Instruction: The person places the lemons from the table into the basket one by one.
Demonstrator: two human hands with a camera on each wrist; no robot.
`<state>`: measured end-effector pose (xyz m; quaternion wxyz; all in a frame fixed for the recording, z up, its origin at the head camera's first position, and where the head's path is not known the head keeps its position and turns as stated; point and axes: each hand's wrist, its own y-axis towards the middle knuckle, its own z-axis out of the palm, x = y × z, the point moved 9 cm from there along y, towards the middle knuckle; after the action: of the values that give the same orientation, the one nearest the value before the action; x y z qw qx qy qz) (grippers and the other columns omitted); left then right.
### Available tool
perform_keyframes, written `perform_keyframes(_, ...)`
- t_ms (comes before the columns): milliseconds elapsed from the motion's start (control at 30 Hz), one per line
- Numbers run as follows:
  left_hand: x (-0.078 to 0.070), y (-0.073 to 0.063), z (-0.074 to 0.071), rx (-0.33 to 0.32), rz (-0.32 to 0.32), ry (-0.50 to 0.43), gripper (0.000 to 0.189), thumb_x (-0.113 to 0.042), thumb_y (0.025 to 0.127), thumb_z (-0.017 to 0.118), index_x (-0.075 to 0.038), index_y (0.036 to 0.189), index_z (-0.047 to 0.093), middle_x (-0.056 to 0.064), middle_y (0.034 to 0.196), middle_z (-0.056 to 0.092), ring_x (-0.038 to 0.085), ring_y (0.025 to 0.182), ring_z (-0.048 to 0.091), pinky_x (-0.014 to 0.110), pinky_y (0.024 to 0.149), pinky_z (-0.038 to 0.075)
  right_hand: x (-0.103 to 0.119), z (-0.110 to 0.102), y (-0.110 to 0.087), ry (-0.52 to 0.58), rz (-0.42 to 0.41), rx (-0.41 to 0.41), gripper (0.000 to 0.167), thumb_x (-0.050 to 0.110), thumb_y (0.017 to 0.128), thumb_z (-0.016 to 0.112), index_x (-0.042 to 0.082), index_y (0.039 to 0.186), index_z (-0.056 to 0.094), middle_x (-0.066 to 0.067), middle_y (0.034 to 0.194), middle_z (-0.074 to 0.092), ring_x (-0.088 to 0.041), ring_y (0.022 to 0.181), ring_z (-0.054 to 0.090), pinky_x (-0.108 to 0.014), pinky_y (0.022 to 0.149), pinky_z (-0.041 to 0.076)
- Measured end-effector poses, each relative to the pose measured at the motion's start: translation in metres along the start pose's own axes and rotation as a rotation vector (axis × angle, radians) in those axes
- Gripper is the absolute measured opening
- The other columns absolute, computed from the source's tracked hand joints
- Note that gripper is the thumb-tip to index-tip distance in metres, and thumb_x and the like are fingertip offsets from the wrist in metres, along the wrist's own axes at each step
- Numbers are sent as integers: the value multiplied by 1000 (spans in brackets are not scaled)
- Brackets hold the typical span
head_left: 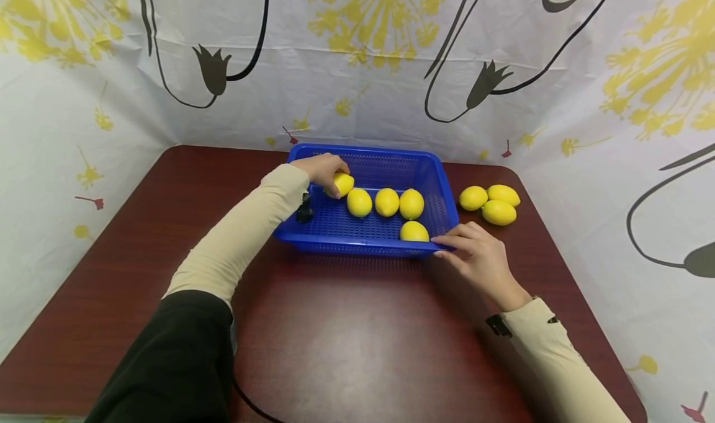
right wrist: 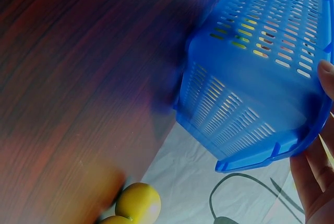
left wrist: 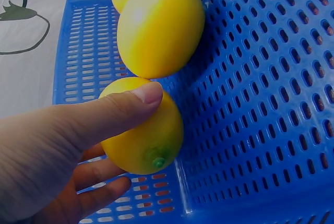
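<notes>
A blue perforated plastic basket (head_left: 357,244) sits toward the back of the table with several yellow lemons in it. Inside its left part my left hand (head_left: 321,170) holds one lemon (left wrist: 148,145), thumb across the top and fingers behind it. That lemon is close against another lemon (left wrist: 159,31); whether it bears on the basket floor I cannot tell. At the basket's near right corner, my right hand (head_left: 477,255) pinches the rim, thumb and fingers on either side of it in the right wrist view. One lemon (head_left: 414,231) lies inside near that corner.
Three more lemons (head_left: 499,213) lie together on the dark red wooden table (head_left: 346,336), right of the basket. A patterned white cloth (head_left: 357,100) hangs behind and beside the table. A black cable (head_left: 251,403) runs near the front edge.
</notes>
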<state>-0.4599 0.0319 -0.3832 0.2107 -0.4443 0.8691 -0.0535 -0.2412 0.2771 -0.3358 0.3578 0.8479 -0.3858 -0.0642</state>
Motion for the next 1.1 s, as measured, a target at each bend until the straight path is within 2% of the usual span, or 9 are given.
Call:
perform_keyframes(267,-1,0,4,13,18,4,65,-25,85,80,-7,141,54,13,141,58,28,127,54,43,108,45,0,1,0,5,0,3,33,10,66,90,16,97,80,1,85,69,-11,79,54,-19,62,41)
perform_keyframes(367,1,2,5,14,23,5,67,-25,84,80,-6,142,53,14,143,57,28,129,54,42,109,45,0,1,1,8,2,6,33,10,66,90,16,97,80,1,85,69,-11,78,53,-19,63,41)
perform_keyframes(400,5,6,7,8,34,11,68,-28,82,82,-6,141,54,14,143,57,28,128,55,42,107,47,0,2,2,9,3,7,34,10,66,90,16,97,80,1,85,69,-11,78,53,-19,63,41)
perform_keyframes(600,7,9,9,27,19,-23,70,-27,83,81,-6,143,52,14,145,55,29,131,54,42,110,45,-1,1,2,8,7,8,34,9,66,90,15,97,80,0,85,70,-12,78,54,-19,63,41)
perform_keyframes(633,4,4,8,37,5,-35,69,-25,85,79,-6,144,50,14,146,54,28,133,52,43,112,44,-1,0,2,8,8,7,34,9,66,90,15,97,80,0,85,70,-11,78,53,-18,63,41)
perform_keyframes(1100,9,-7,4,55,-24,-75,71,-22,88,76,-8,149,43,16,151,48,30,140,46,44,114,41,-1,2,3,5,24,15,34,8,66,90,16,97,80,1,85,70,-10,79,53,-18,65,41)
